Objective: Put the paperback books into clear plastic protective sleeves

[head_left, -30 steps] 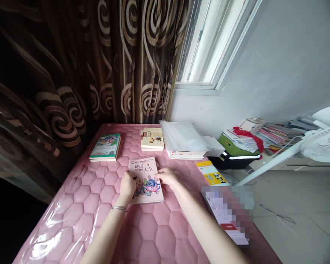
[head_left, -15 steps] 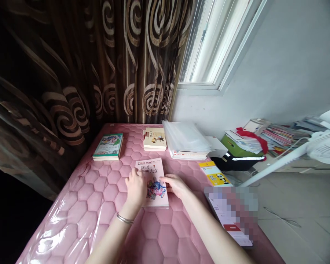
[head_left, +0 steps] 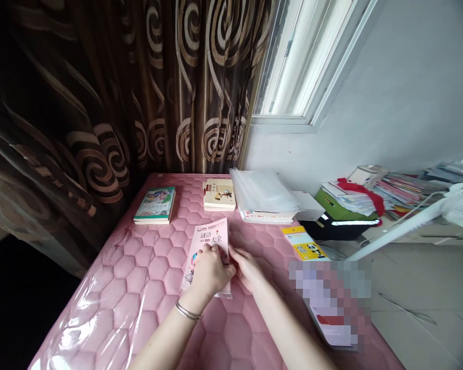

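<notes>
Got the pink riddle book (head_left: 212, 237) in front of me on the plastic-wrapped pink quilted mattress (head_left: 139, 280), sitting at an angle. My left hand (head_left: 210, 270) is curled over its lower half, fingers closed on the cover, and my right hand (head_left: 247, 270) is pressed against its right edge, though I can't tell if that one's really gripping. Just past it lie a green-covered book (head_left: 154, 204) and a tan book (head_left: 219, 195), plus a stack of clear plastic sleeves (head_left: 262, 191) on a pile of paper. Off the far right corner, a green bin (head_left: 327, 203) holds papers with a red ribbon across them — a black container (head_left: 324, 230) sits in front. A yellow panda booklet (head_left: 304, 243) and a pixelated packet (head_left: 332, 303) lie by the mattress edge, with a white fan (head_left: 461, 208) beyond.
</notes>
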{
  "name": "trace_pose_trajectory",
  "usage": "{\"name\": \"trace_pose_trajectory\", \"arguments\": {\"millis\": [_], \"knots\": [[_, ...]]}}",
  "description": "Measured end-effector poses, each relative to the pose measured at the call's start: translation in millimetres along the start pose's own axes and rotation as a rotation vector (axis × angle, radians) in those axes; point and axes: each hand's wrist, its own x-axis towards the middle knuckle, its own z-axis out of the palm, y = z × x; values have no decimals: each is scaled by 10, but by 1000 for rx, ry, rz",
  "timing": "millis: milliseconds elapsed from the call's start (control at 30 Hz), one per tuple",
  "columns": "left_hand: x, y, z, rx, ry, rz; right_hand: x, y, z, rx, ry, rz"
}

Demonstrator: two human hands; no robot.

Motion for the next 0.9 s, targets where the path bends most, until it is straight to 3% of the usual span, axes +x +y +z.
{"name": "trace_pose_trajectory", "arguments": {"millis": [133,267,400,500,600,700,800,900], "knots": [[-89,34,148,5,-8,31,2,72,-9,-125,93,-82],[-162,131,130,-147,33,80,-64,-223,27,-505,143,-217],[-150,168,-40,-669,80,104,-160,-721,333,-956,159,-369],[-114,10,-92,-1099,10,33,-170,-836,673,-1278,196,-390],[-92,-309,-80,-1380,-97,-81,-110,-667,953,-1428,135,-377],[-100,-653,-91,-1465,-200,-185,-54,-377,1121,-1515,33,-376],[-136,-899,-131,-1421,-209,-305,-74,-88,1159,-1603,-102,-409],[-182,-1032,-141,-1358,-191,-413,-176,169,1028,-1585,-237,-559]]}}
